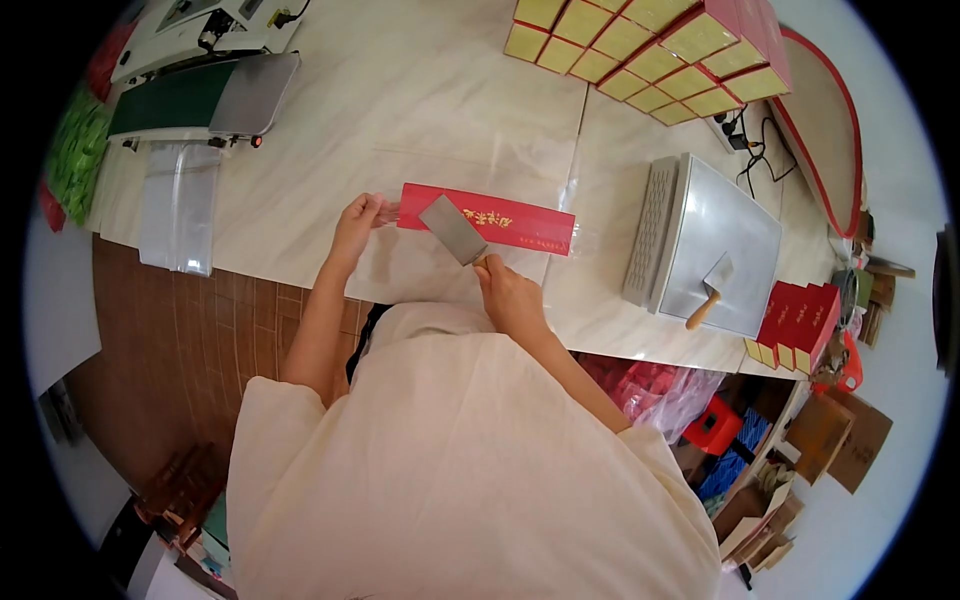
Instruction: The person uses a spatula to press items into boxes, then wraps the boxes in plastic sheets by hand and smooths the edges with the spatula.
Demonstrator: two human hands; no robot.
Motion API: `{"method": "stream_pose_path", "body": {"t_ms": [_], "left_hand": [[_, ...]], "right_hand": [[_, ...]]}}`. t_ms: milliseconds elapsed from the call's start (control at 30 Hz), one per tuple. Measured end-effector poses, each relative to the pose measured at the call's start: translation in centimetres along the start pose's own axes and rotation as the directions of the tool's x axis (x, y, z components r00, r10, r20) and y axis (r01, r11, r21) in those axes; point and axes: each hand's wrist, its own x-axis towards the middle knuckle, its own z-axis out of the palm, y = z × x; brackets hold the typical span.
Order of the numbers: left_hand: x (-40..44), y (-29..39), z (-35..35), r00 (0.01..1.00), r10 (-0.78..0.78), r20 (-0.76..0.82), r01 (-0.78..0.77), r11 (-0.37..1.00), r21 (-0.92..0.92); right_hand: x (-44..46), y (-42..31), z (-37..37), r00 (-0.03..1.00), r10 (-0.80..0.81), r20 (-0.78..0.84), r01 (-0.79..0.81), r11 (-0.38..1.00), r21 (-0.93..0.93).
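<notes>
A long red box (pixel 535 232) with gold lettering lies flat on the table in front of me, with clear plastic film around it. My right hand (pixel 510 295) grips a scraper (pixel 455 232) by its handle. The scraper's broad metal blade lies slantwise across the box's top; whether it presses on the surface I cannot tell. At the box's left end, my left hand (pixel 360 222) has its fingers closed on a gathered flap of clear plastic film (pixel 388 213).
Many red-and-yellow boxes (pixel 655 60) are stacked at the back right. A metal-topped appliance (pixel 725 250) stands to the right, bearing a second wooden-handled scraper (pixel 712 290). More red boxes (pixel 800 325) sit beyond it. A machine with a green belt (pixel 170 105) and clear bags (pixel 180 205) are left.
</notes>
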Motion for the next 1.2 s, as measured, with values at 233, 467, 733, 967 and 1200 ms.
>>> {"method": "stream_pose_path", "body": {"t_ms": [233, 467, 733, 967, 1200], "left_hand": [[0.1, 0.0, -0.4, 0.999, -0.038, 0.024, 0.037, 0.997, 0.060], [0.0, 0.1, -0.2, 0.999, -0.027, 0.028, 0.025, 0.999, 0.044], [0.0, -0.2, -0.3, 0.999, -0.032, 0.022, 0.032, 0.999, 0.020], [0.0, 0.3, -0.1, 0.998, -0.067, 0.005, 0.067, 0.996, 0.051], [0.2, -0.6, -1.1, 0.995, -0.091, 0.051, 0.094, 0.993, -0.067]], "right_hand": [[-0.8, 0.6, -0.3, 0.996, -0.045, -0.072, 0.046, 0.999, 0.018], [-2.5, 1.7, -0.3, 0.984, 0.171, -0.048, -0.162, 0.977, 0.140], [-0.1, -1.7, 2.7, 0.984, 0.132, 0.119, -0.133, 0.991, 0.003], [2.7, -4.3, 3.0, 0.988, 0.089, 0.123, -0.093, 0.995, 0.026], [4.1, -5.9, 3.4, 0.986, 0.020, 0.165, -0.040, 0.992, 0.119]]}}
